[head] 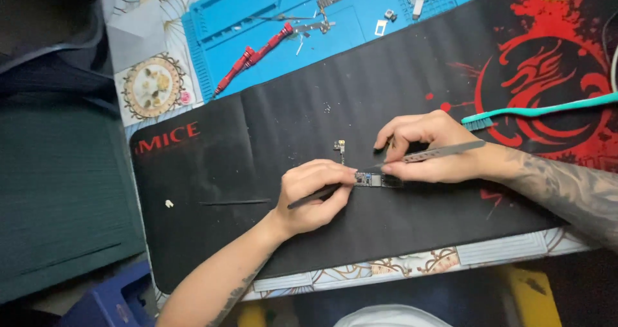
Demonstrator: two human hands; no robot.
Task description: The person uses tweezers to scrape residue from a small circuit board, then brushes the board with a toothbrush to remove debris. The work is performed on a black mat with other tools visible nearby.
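Note:
A small narrow circuit board (376, 180) lies on the black desk mat (270, 127), between my two hands. My left hand (315, 195) grips a thin black tool (312, 197) like a pen, with its tip at the board's left end. My right hand (428, 148) pinches grey metal tweezers (444, 151) whose tips point at the board from the right. A tiny board fragment (339, 147) sits just above my left hand.
A teal toothbrush (547, 110) lies to the right on the mat's red print. Another thin black tool (235, 202) and a small white bit (168, 203) rest at the left. At the back, a blue repair mat (347, 31) holds a red screwdriver (254, 56) and phone parts.

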